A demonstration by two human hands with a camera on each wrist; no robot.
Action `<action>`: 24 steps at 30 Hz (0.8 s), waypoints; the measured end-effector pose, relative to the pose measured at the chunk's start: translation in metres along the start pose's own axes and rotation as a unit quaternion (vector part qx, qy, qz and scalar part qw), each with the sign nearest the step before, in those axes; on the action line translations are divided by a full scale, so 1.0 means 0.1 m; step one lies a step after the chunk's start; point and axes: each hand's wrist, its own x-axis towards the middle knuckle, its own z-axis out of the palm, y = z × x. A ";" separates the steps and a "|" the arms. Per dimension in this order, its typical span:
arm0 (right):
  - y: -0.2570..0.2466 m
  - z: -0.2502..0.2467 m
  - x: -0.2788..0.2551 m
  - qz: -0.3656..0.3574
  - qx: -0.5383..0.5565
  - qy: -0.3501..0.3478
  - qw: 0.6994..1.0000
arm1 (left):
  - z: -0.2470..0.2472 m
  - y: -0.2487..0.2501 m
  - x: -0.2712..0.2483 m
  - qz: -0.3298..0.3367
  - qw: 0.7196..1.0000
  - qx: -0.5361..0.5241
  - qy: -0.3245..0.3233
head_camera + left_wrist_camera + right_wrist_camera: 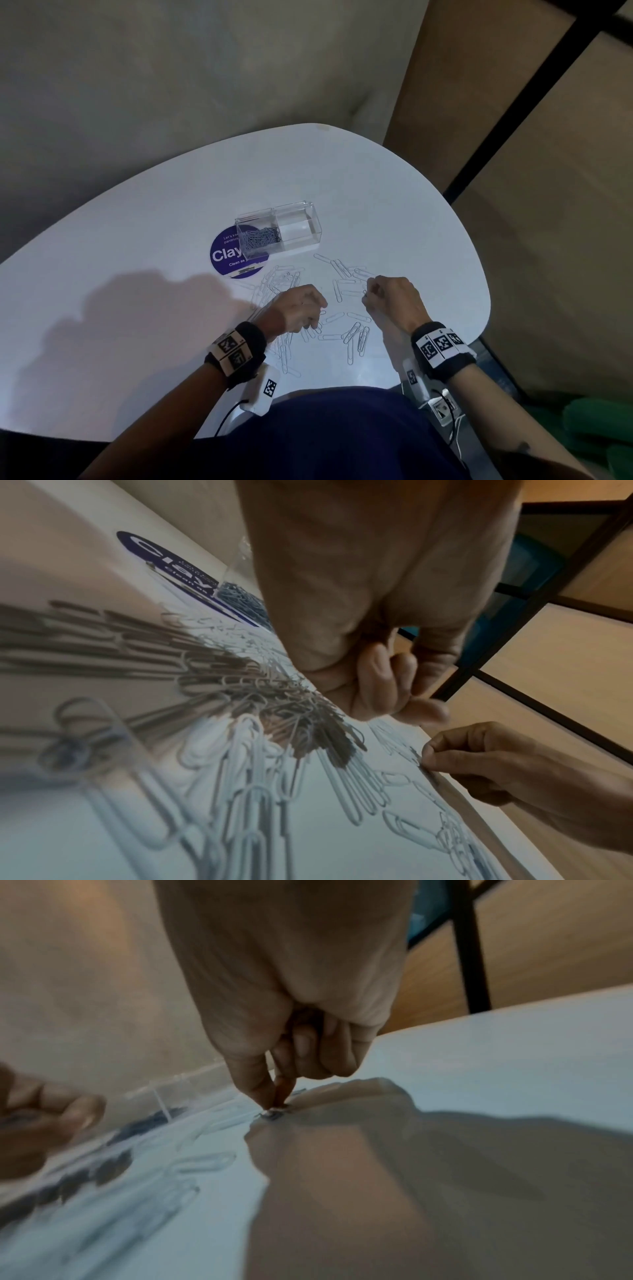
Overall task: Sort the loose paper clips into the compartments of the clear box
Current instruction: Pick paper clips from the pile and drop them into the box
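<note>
The clear box [301, 224] stands on the white table beyond both hands. Its left compartment holds a heap of small dark clips [261, 236]; the right one looks bare. Large pale clips [354, 337] lie scattered around and between the hands. My right hand [366, 294] pinches a small clip [272, 1114] with thumb and forefinger, low on the table. My left hand [317, 320] hovers over the large clips with its fingers curled in. In the right wrist view a dark patch like small clips shows inside those left fingers [51, 1118].
A round purple sticker [224, 257] lies under the box's left end. The table's curved edge [484, 308] runs close on the right of my right hand. A wooden partition with a black frame [513, 137] stands beyond it.
</note>
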 end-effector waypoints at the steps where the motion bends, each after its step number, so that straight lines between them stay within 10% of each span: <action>1: 0.01 -0.01 0.01 -0.001 0.015 0.002 1.000 | 0.00 0.00 0.00 -0.011 1.000 -0.001 0.001; 17: 0.10 -0.03 -0.02 0.012 -0.015 0.053 0.998 | 0.01 -0.03 0.15 -0.076 0.993 -0.037 0.079; 24: 0.03 0.03 -0.05 0.005 -0.070 0.015 0.997 | 0.02 -0.10 0.13 0.015 0.990 0.128 0.051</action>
